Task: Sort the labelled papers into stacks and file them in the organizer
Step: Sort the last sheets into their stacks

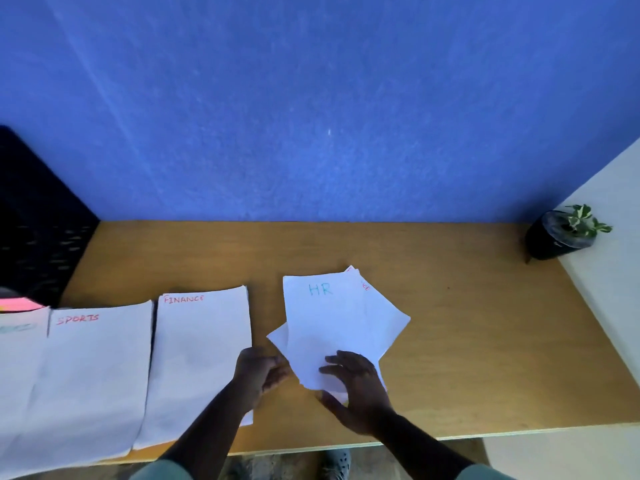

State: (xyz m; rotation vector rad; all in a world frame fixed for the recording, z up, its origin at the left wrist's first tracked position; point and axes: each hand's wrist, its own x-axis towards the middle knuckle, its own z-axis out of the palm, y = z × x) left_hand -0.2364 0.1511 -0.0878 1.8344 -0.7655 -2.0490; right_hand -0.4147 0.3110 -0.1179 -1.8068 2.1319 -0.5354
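A loose pile of white papers [332,327] lies fanned out on the wooden desk [450,341], its top sheet marked HR in blue. My right hand [353,386] rests on the pile's near end, fingers straight on top and thumb at the near edge. My left hand [261,370] touches the pile's left corner with loosely curled fingers. To the left lie a stack labelled FINANCE [204,341], a stack labelled SPORTS [93,375], and a third stack [17,368] cut off at the frame edge with an unreadable label.
A dark mesh organizer [38,230] stands at the desk's far left, with something pink at its base. A small potted plant [562,233] sits at the far right corner by a white side wall. A blue partition rises behind the desk.
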